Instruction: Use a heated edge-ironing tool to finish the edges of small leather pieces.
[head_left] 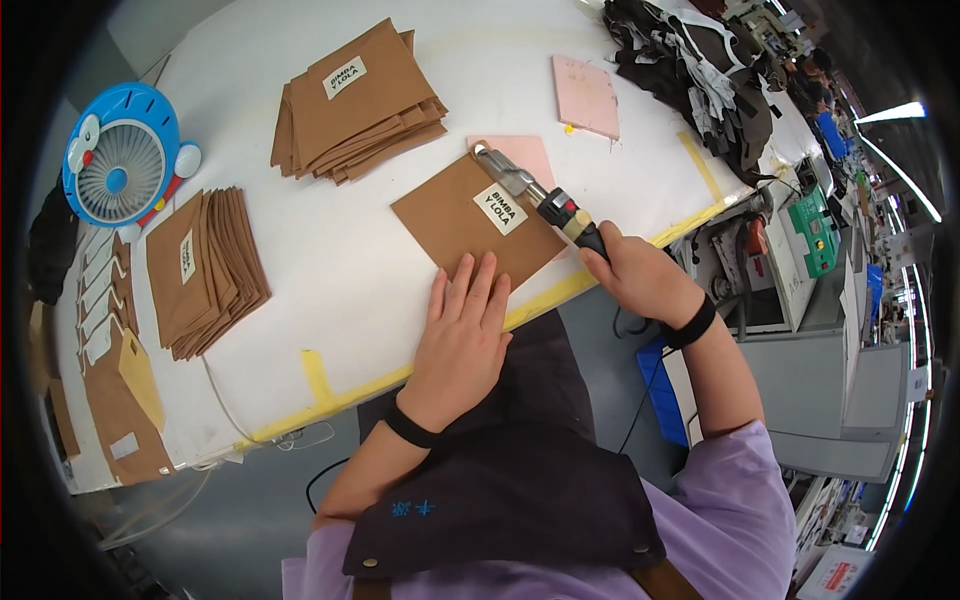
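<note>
A brown paper envelope (pixel 450 212) with a white printed label (pixel 499 208) lies slantwise near the table's front edge. My left hand (pixel 465 325) rests on its near edge, fingers stretched out and a little apart. My right hand (pixel 645 275) is wrapped round the black handle of a hand tool (pixel 555 208) with a shiny metal-looking barrel and a rounded tip. The tool crosses the envelope's right side, its tip by the far corner. Whether the tip touches the paper, I cannot tell. A pink sheet (pixel 515 152) shows partly from under the envelope.
Stacks of brown envelopes (pixel 375 95) stand at the back and at the left (pixel 215 280). A blue fan (pixel 118 160) stands far left. A pink pad (pixel 587 97) lies further back, near dark fabric pieces (pixel 700 90). Yellow tape (pixel 560 292) lines the white table's front edge.
</note>
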